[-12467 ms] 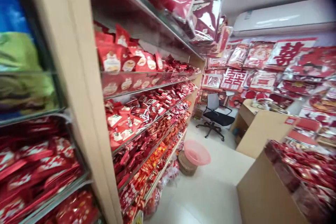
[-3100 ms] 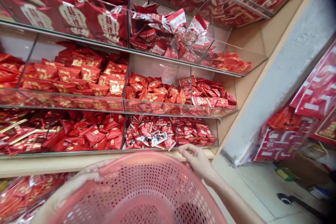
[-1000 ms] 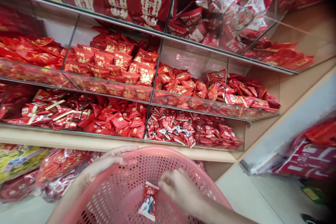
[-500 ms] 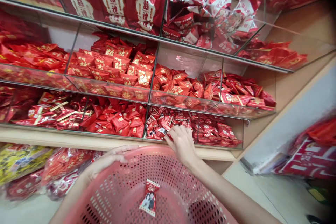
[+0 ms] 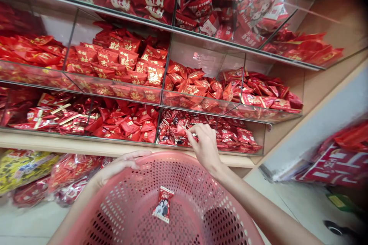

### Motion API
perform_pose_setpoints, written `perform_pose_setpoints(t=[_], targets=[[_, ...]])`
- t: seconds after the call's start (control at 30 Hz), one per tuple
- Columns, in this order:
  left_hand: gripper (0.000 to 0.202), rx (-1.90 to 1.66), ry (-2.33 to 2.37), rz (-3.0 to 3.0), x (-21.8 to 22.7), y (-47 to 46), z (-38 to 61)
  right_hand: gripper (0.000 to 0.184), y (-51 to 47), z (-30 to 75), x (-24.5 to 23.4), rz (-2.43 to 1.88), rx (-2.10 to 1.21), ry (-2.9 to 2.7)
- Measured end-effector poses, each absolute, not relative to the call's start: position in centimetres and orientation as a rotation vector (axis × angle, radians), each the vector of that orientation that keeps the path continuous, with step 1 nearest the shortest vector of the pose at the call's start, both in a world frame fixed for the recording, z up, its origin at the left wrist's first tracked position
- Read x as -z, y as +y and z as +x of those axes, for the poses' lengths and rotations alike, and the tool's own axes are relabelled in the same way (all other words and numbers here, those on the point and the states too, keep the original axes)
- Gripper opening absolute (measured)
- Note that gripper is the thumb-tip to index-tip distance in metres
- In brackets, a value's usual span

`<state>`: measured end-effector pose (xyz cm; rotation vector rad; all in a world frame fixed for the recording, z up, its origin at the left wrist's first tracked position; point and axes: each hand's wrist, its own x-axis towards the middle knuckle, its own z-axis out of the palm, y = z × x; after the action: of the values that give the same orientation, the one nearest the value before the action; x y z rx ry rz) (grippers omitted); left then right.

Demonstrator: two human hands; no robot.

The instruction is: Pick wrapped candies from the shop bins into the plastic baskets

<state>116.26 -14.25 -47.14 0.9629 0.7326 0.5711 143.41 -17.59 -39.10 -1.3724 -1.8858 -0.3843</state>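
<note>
Red packet (image 5: 163,204) lies inside the pink basket (image 5: 130,206), lower centre, printed face up, long axis near vertical, top leaning right. Left hand (image 5: 122,165): fingers clasp basket rim. Right hand (image 5: 204,143): fingers bent at shelf (image 5: 86,143) stock, centre; grasp undeterminable. Pale floor (image 5: 283,189), lower right.

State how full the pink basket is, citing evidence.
Nearly empty, as far as the frame shows: the pink basket holds just one red packet.

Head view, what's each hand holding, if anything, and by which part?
The left hand holds the pink basket by its left rim. The right hand is at red packets; whether it pinches one cannot be told.
</note>
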Motion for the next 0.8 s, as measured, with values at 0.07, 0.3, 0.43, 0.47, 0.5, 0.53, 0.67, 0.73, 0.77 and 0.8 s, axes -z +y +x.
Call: perform_pose_setpoints(t=[0.07, 0.3, 0.43, 0.47, 0.5, 0.53, 0.67, 0.73, 0.77, 0.8], targets=[[0.064, -0.571, 0.706, 0.942, 47.1, -14.3, 116.3, 0.016, -18.1, 143.5, 38.4, -1.348, 0.358, -1.852], [0.067, -0.591, 0.739, 0.926, 47.8, -14.1, 116.2, 0.017, -22.3, 143.1, 38.2, -1.26, 0.109, -1.957], [0.067, -0.606, 0.783, 0.96, 47.9, -14.1, 116.2, 0.016, -24.4, 142.5, 41.2, -1.361, -0.098, -2.268], [0.068, -0.604, 0.785, 0.962, 47.8, -14.1, 116.3, 0.016, -24.5, 142.5, 42.2, -1.399, -0.107, -2.334], [0.068, -0.596, 0.78, 0.956, 47.8, -14.1, 116.3, 0.017, -24.5, 142.5, 43.2, -1.431, -0.082, -2.394], [0.068, -0.59, 0.77, 0.944, 47.8, -14.1, 116.3, 0.017, -24.4, 142.6, 44.1, -1.459, -0.018, -2.446], [0.064, -0.588, 0.728, 0.9, 47.7, -14.2, 116.4, 0.013, -23.8, 143.0, 46.7, -1.424, 0.424, -2.662], [0.061, -0.59, 0.713, 0.896, 47.5, -14.2, 116.4, 0.009, -24.1, 143.1, 47.6, -1.308, 0.586, -2.783], [0.059, -0.589, 0.706, 0.898, 47.4, -14.3, 116.4, 0.006, -24.3, 143.1, 48.0, -1.249, 0.627, -2.833], [0.058, -0.591, 0.701, 0.9, 47.3, -14.4, 116.4, 0.005, -24.6, 143.2, 48.4, -1.201, 0.648, -2.872]])
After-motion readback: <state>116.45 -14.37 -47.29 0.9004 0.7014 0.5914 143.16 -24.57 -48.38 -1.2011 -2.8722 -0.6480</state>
